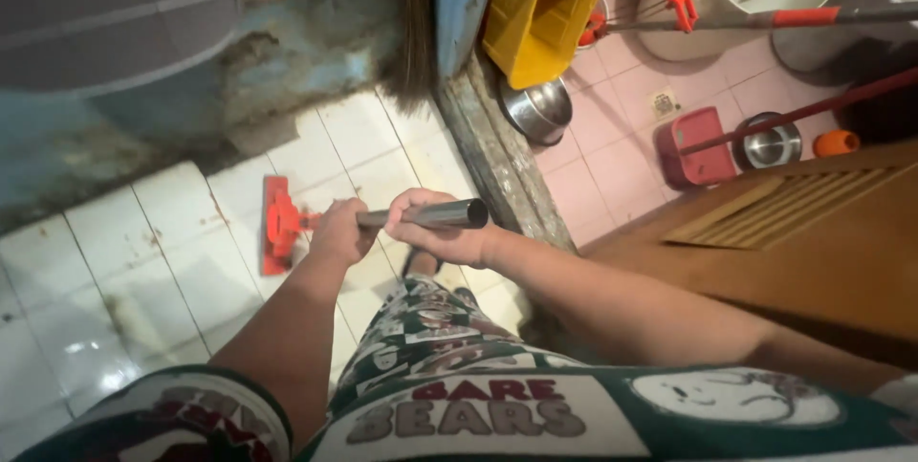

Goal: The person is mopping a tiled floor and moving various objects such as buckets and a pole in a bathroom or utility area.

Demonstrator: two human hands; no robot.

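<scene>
Mop (287,221): red flat head on white tiles, centre-left; steel handle runs rightward.
Left hand (339,231): wrapped around handle.
Right hand (435,228): clenched near handle's open end.

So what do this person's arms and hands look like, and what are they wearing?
Both forearms are bare, and neither the left hand nor the right hand shows gloves, rings or a watch. The left arm has a short sleeve with a dark green cuff. The white-and-green clothing carries cartoon prints.

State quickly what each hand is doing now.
Left hand: closed around the grey metal mop handle.
Right hand: closed around the same handle.
</scene>
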